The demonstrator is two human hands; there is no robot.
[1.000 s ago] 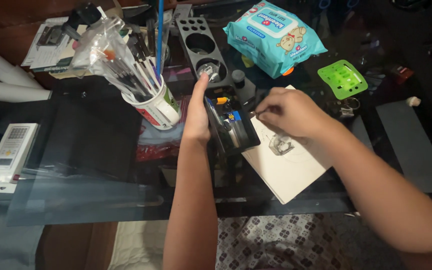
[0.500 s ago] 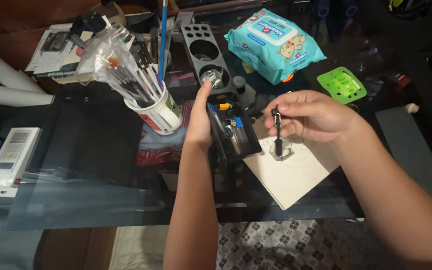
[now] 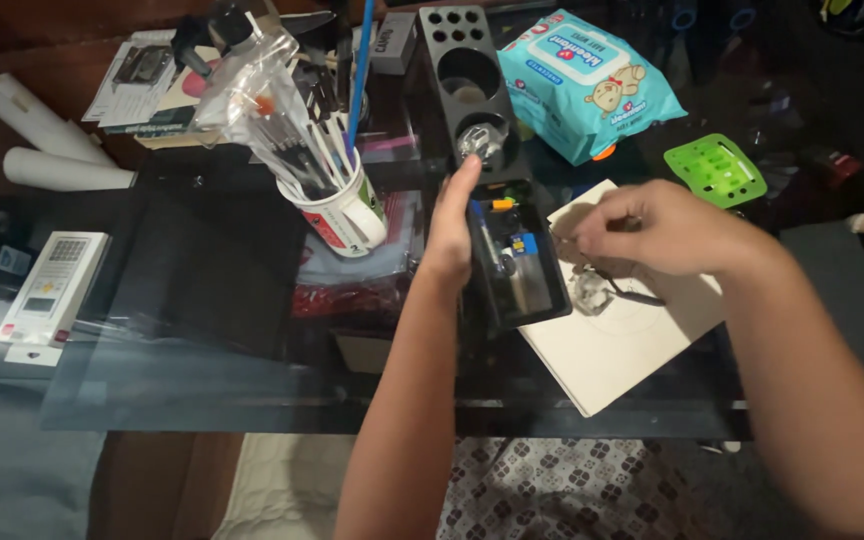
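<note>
On a cluttered glass table (image 3: 202, 400), a white calculator (image 3: 47, 295) lies near the left edge beside a mug of paintbrushes (image 3: 337, 205). The left hand (image 3: 452, 225), fingers extended flat, braces the long side of a black tray of small tools (image 3: 517, 265), apparently to steady it; its long axis runs toward the far edge. The right hand (image 3: 667, 230), fingers pinched closed on a thin dark tool (image 3: 624, 290), works over cream paper (image 3: 617, 335).
</note>
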